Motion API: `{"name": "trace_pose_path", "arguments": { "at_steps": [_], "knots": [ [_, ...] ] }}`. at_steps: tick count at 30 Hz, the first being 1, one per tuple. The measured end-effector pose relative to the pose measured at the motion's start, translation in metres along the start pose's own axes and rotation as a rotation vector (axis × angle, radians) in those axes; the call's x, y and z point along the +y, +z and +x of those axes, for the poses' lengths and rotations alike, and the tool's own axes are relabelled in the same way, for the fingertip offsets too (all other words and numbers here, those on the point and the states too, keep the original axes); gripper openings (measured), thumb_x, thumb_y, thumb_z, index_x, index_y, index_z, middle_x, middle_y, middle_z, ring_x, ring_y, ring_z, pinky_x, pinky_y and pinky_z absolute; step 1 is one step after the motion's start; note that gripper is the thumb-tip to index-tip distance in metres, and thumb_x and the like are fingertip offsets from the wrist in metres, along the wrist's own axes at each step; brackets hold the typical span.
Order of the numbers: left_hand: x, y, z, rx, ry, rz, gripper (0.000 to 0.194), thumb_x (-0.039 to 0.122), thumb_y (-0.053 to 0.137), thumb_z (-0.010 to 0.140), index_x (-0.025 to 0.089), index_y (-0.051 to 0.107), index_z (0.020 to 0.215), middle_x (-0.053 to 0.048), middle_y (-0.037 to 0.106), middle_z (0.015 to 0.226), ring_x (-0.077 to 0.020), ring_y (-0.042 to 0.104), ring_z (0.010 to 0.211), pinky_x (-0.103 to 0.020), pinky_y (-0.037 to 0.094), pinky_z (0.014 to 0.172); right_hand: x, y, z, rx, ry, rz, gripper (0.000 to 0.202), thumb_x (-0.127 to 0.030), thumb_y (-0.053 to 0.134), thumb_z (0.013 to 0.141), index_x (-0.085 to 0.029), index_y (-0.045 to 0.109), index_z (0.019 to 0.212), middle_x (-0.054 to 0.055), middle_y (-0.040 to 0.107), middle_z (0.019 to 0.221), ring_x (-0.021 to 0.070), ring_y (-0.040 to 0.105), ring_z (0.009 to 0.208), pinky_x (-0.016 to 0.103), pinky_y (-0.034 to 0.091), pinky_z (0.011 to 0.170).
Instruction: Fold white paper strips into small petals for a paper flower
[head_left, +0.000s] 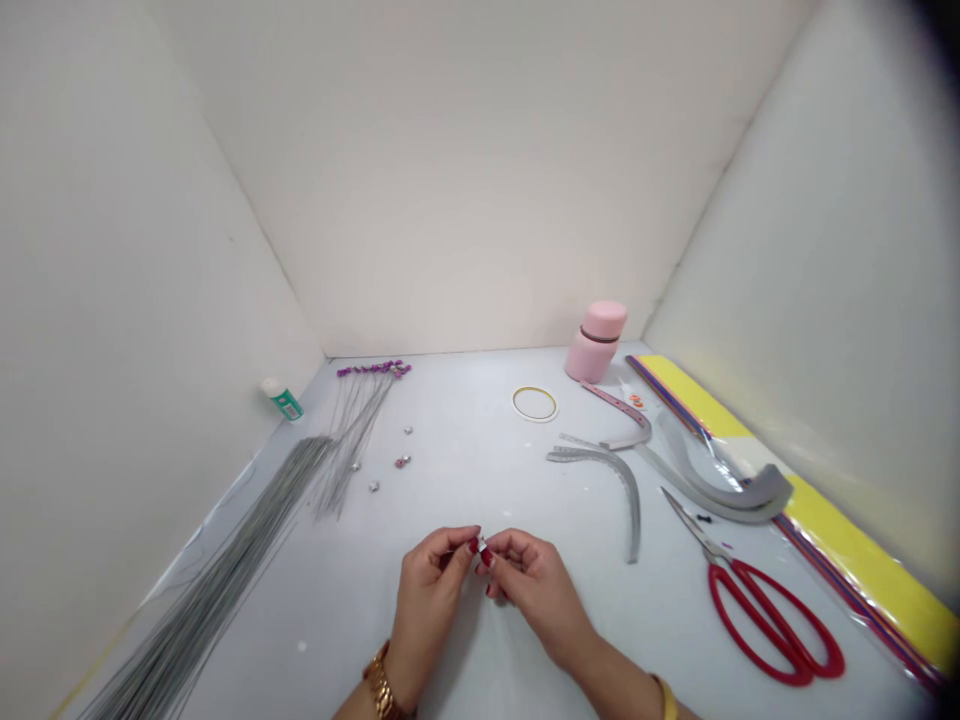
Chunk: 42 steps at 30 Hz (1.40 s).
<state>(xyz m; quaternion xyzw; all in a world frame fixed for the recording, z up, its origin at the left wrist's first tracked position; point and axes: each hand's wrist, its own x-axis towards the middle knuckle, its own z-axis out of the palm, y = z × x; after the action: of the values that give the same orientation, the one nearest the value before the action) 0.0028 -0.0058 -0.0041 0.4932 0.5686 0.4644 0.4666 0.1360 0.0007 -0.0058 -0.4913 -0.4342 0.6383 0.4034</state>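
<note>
Fingertips of the left hand [435,590] and right hand [529,590] pinch a tiny silvery piece [482,547] between them, low and central over the table [480,460]; it looks light, probably flimsy, best gripped by its edges. Beyond lie small silver bits [374,487], then purple-tipped wire stems [375,370].

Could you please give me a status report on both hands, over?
Left hand and right hand meeting, fingertips pinching small silvery piece. Red-handled scissors to the right, apart from both hands.
</note>
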Motion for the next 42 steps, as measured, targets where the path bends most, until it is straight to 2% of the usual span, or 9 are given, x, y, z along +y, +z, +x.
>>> {"name": "trace_pose_path", "arguments": {
  "at_steps": [8, 20, 25, 33, 42],
  "knots": [
    [0.0027, -0.0014, 0.0024, -0.059, -0.067, -0.065, 0.018, 0.025, 0.059, 0.075, 0.014, 0.068, 0.086, -0.005, 0.072, 0.074, -0.0172, 0.064, 0.071, -0.025, 0.049, 0.067, -0.0004, -0.0008, 0.0003, 0.015, -0.014, -0.023, 0.012, -0.024, 0.056, 0.073, -0.012, 0.058, 0.070, 0.001, 0.061, 0.060, 0.0082, 0.051, 0.045, 0.019, 0.037, 0.045],
    [0.0060, 0.0001, 0.0016, -0.093, -0.090, -0.115, 0.020, 0.024, 0.063, 0.070, 0.014, 0.068, 0.086, -0.005, 0.071, 0.074, -0.0176, 0.063, 0.068, -0.026, 0.049, 0.066, -0.0032, -0.0029, 0.0006, -0.002, -0.037, -0.022, 0.024, -0.033, 0.058, 0.075, -0.013, 0.056, 0.062, -0.001, 0.058, 0.052, 0.0074, 0.048, 0.043, 0.018, 0.035, 0.044],
    [0.0047, 0.0000, 0.0012, -0.039, -0.127, -0.140, 0.019, 0.023, 0.065, 0.068, 0.013, 0.068, 0.084, -0.004, 0.070, 0.069, -0.0167, 0.062, 0.064, -0.026, 0.048, 0.063, -0.0020, -0.0036, -0.0004, -0.064, -0.052, -0.003, 0.030, -0.040, 0.053, 0.079, -0.014, 0.059, 0.066, 0.002, 0.062, 0.059, 0.0087, 0.050, 0.046, 0.019, 0.036, 0.046],
    [0.0018, -0.0001, 0.0025, -0.038, -0.174, -0.245, 0.020, 0.025, 0.066, 0.069, 0.014, 0.066, 0.085, -0.003, 0.069, 0.070, -0.0148, 0.061, 0.065, -0.024, 0.046, 0.062, -0.0033, -0.0029, 0.0006, 0.000, -0.075, 0.009, 0.021, -0.035, 0.063, 0.072, -0.016, 0.055, 0.070, -0.003, 0.054, 0.060, 0.0088, 0.049, 0.049, 0.021, 0.039, 0.048],
    [0.0047, 0.0006, 0.0035, -0.114, -0.194, -0.291, 0.016, 0.026, 0.063, 0.072, 0.012, 0.067, 0.079, -0.003, 0.067, 0.064, -0.0140, 0.059, 0.062, -0.024, 0.045, 0.062, -0.0045, -0.0048, 0.0003, -0.022, -0.117, -0.010, 0.019, -0.034, 0.061, 0.074, -0.015, 0.062, 0.074, 0.001, 0.061, 0.061, 0.0123, 0.052, 0.054, 0.023, 0.041, 0.052]
  ]
}}
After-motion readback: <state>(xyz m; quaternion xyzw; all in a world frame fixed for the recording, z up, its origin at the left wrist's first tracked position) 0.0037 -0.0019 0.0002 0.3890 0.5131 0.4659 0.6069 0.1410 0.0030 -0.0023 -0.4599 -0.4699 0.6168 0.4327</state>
